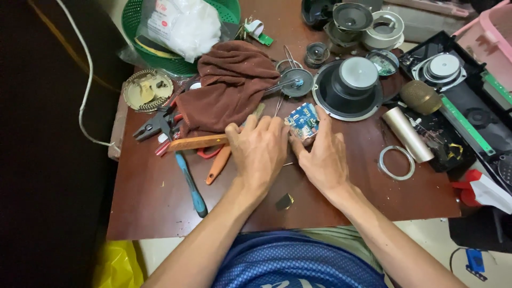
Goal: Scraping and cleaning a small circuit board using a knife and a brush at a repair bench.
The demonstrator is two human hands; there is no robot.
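Hands: left hand (260, 152) & right hand (324, 157) pinch blue circuit board (303, 121); white package (184, 24) in green basket (160, 56).

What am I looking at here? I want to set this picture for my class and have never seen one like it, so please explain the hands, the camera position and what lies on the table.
The picture comes from a camera worn on a person's head, looking down at their own two bare hands; there is no machine. The left hand and right hand meet over a small blue circuit board, which the right hand's fingers touch. The left hand also lies across a wooden-handled tool; whether it grips it is unclear. The brown table is crowded: a brown cloth, black pliers, a blue-handled screwdriver, a large black speaker lying magnet up, a silver tube, a metal ring and a green basket holding white bags. More speaker parts lie at the far edge.
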